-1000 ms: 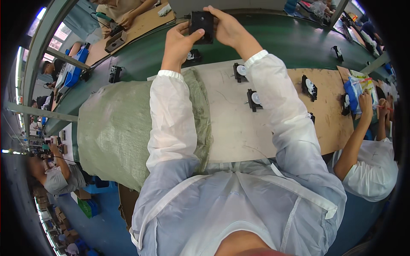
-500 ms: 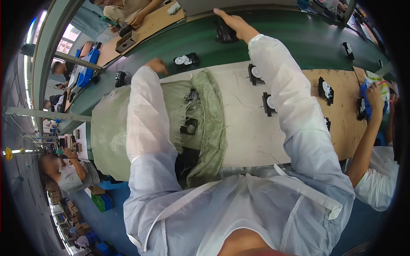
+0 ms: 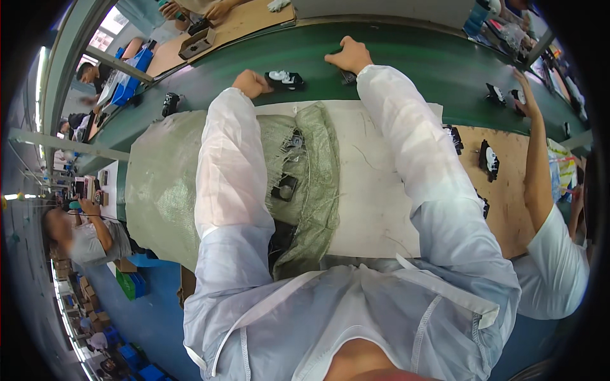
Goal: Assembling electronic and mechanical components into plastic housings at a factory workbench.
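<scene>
On the green belt (image 3: 406, 47), at the far side of the table, lies a black mechanical part with white round pieces (image 3: 284, 80). My left hand (image 3: 252, 83) is at its left end, fingers curled, the fingertips meeting its edge; the exact hold is partly hidden. To the right, my right hand (image 3: 351, 56) is bent over a dark part (image 3: 348, 77), mostly covered by the palm and fingers. Nearer me, between my forearms, a green woven sack (image 3: 318, 184) lies on a pale board (image 3: 368, 190), with dark parts (image 3: 284, 188) showing in its torn opening.
Another dark part (image 3: 170, 104) sits on the belt at left. Similar parts (image 3: 488, 160) lie on the brown board (image 3: 511, 190) at right. A co-worker's arm (image 3: 535, 146) reaches to the belt there, beside more parts (image 3: 495, 94). Across the belt, another person works near a cardboard box (image 3: 197, 44).
My left hand has moved right to the black-and-white part. My right hand has come nearer and its fingers have bent. The co-worker's arm at right has swung up to the belt.
</scene>
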Motion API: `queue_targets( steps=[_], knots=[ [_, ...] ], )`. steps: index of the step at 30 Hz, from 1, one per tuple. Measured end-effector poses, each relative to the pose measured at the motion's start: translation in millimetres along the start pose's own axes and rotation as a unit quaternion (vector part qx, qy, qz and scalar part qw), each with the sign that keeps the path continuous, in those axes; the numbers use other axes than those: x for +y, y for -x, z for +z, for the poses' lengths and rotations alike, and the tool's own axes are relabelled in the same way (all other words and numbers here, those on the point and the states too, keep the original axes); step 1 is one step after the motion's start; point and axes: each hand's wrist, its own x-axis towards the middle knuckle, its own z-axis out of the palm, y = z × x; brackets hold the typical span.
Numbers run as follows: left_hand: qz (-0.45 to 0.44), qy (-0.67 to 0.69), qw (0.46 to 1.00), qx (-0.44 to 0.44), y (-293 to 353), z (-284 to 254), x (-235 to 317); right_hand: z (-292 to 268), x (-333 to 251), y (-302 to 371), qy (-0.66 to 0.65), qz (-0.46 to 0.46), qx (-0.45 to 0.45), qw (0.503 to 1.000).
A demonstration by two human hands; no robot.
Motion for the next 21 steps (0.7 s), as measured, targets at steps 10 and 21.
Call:
queue_targets(
  steps=[10, 21],
  knots=[
    [0.149, -0.034, 0.988, 0.034, 56, -35, 119, -73, -34, 4, -0.110, -0.004, 0.018, 0.994],
    [0.193, 0.092, 0.968, 0.135, 117, -93, 136, -65, -27, 34, 0.378, -0.229, 0.175, 0.880]
  ],
)
